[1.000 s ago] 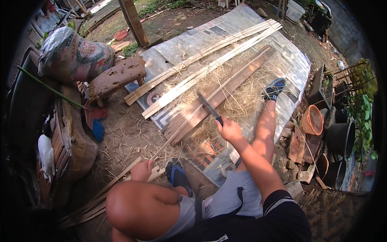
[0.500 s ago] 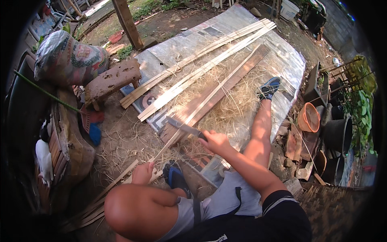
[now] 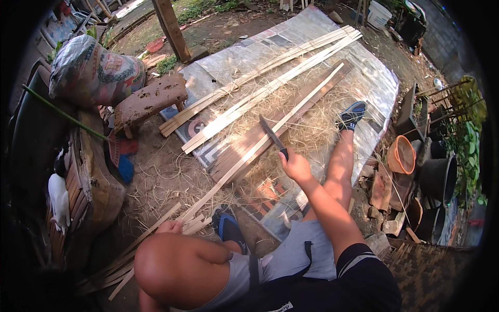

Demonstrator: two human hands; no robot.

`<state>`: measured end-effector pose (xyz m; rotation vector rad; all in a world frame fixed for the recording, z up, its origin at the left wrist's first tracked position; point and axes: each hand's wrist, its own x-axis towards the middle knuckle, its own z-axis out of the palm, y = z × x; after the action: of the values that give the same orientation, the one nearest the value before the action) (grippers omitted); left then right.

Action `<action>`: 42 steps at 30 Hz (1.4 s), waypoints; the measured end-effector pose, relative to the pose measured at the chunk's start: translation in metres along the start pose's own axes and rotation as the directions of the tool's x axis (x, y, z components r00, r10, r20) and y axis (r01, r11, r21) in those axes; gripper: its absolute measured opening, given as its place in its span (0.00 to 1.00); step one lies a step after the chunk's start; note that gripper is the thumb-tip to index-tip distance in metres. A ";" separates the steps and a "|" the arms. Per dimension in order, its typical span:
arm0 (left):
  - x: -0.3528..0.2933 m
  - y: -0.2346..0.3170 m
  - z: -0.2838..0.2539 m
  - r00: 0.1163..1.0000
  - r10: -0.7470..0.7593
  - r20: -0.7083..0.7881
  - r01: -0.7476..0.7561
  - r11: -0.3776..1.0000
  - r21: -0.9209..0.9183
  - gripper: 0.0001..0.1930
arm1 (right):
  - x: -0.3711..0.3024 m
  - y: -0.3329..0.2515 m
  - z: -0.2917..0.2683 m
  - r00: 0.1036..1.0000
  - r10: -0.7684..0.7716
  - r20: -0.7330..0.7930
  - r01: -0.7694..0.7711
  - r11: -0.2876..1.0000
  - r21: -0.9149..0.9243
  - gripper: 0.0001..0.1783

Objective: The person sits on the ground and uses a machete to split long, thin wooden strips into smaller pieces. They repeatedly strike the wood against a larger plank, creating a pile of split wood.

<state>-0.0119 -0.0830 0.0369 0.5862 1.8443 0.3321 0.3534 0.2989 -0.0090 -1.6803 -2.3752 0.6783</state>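
My right hand [image 3: 297, 167] is closed round the dark handle of a knife [image 3: 271, 133]. Its blade crosses a long, pale bamboo strip [image 3: 244, 158], which lies along a brown wooden plank [image 3: 306, 108]. Beside my bent knee, my left hand [image 3: 170, 227] grips the strip's near end; the knee hides part of this hand. Curly shavings [image 3: 304, 136] lie on both sides of the plank. Farther left, on a printed sheet [image 3: 218, 67], rest two bundles of similar strips [image 3: 260, 106]. More loose strips [image 3: 150, 234] lie on the ground by my left hand.
A low brown bench [image 3: 148, 101] and a stuffed sack [image 3: 96, 70] stand at the left. A white animal [image 3: 59, 202] lies on slats there. To the right are an orange basket [image 3: 401, 155], dark pots [image 3: 437, 174] and plants. A wooden post [image 3: 171, 29] rises at the back.
The knife in my right hand has moved up and away along the strip, its blade turning steeper. My left hand has drawn back toward my knee, and the strip has slid nearer with it.
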 end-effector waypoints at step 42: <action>0.047 0.064 0.066 0.681 0.618 -0.392 -0.199 0.672 0.714 0.17 | -0.113 -0.064 0.022 0.785 -0.482 0.390 0.506 0.861 0.046 0.33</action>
<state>0.0527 -0.0075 0.0081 1.5741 2.4481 0.2250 0.3315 0.1712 0.0147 -0.9028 -2.9616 0.9054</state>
